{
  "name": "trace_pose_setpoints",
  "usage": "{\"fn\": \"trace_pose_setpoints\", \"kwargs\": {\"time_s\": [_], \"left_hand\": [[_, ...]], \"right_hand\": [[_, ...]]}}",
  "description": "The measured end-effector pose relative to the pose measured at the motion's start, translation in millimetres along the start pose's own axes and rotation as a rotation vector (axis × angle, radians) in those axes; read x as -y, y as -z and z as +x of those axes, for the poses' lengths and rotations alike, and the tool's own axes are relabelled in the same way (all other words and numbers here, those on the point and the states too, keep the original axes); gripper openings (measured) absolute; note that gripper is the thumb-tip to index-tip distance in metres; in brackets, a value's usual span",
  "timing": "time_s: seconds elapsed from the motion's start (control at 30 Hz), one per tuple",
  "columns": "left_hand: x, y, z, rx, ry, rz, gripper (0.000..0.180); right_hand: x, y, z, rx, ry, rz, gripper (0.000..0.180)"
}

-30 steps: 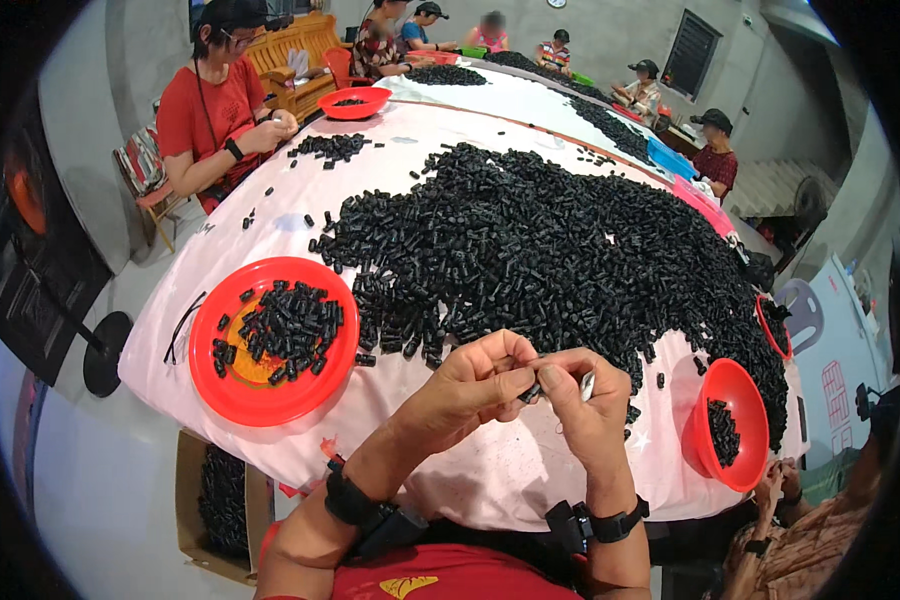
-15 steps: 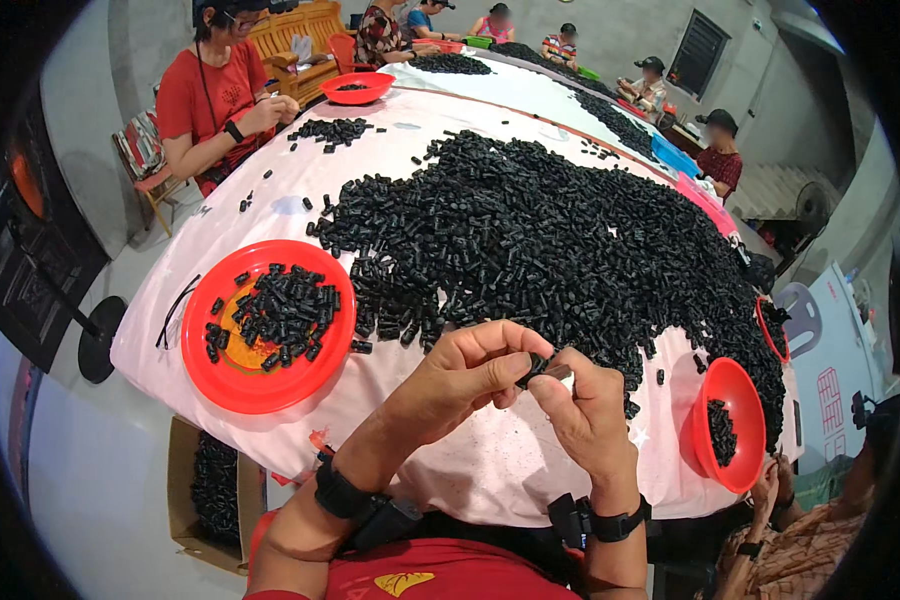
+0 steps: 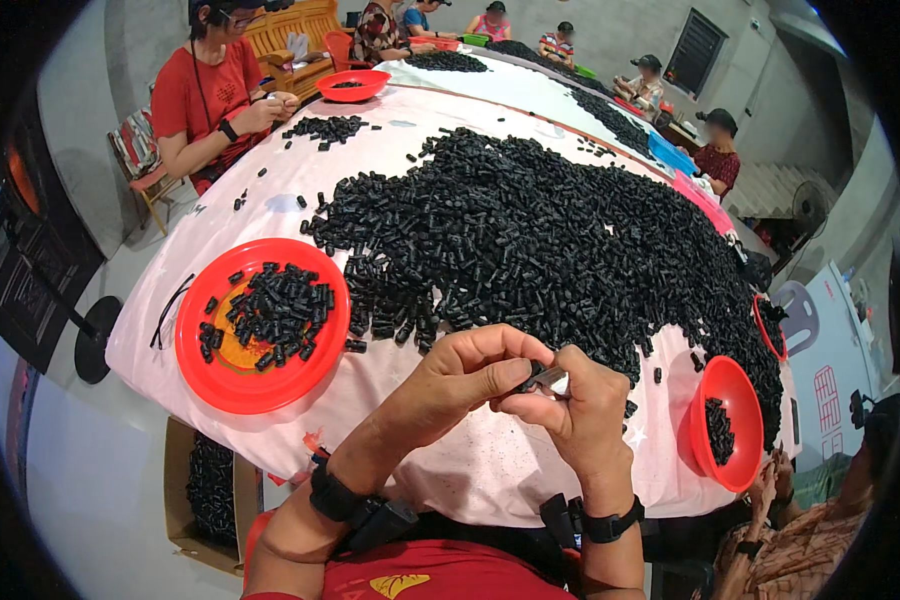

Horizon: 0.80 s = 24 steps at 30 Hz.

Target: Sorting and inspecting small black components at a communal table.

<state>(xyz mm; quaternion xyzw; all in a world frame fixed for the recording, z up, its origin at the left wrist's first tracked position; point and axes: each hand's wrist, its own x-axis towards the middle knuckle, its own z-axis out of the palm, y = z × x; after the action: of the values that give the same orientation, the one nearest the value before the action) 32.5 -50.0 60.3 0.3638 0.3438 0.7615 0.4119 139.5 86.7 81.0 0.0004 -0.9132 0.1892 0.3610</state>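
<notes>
Near the table's front edge my two hands meet. My left hand (image 3: 458, 384) is closed in a pinch on a small black cylindrical piece (image 3: 536, 371). Against that piece, my right hand (image 3: 584, 408) grips a small, pale, shiny blade-like tool (image 3: 556, 381), mostly hidden by the fingers. Just beyond my fingers spreads a large heap of similar black pieces (image 3: 530, 220). To the left of my left hand, a red plate (image 3: 205, 372) bears a pile of them. On the right, a red bowl (image 3: 738, 400) has some more inside.
A pink cloth (image 3: 410, 470) covers the table. Below its left edge stands a cardboard box (image 3: 178, 490) of black pieces. A co-worker in red (image 3: 205, 100) sits at the far left, beside a red bowl (image 3: 354, 90). Another person's hands (image 3: 765, 490) show at the lower right.
My right hand has turned and its thumb has dropped lower, so more of the shiny tool shows beside the black piece. My left hand keeps its pinch.
</notes>
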Motion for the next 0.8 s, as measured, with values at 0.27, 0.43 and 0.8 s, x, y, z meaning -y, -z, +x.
{"fn": "trace_pose_setpoints", "kwargs": {"time_s": [0.27,0.43,0.8], "left_hand": [[0.6,5.6,-0.2,0.028,0.058,-0.027,0.025],[2.6,6.5,-0.6,0.023,0.038,-0.034,0.025],[3.9,5.9,-0.6,-0.013,0.036,-0.011,0.023]], "right_hand": [[-1.4,-3.4,-1.5,-0.008,0.008,-0.045,0.054],[-0.2,-2.0,-1.6,-0.015,-0.005,-0.058,0.053],[-1.4,-3.7,-1.4,-0.022,0.009,-0.1,0.056]]}}
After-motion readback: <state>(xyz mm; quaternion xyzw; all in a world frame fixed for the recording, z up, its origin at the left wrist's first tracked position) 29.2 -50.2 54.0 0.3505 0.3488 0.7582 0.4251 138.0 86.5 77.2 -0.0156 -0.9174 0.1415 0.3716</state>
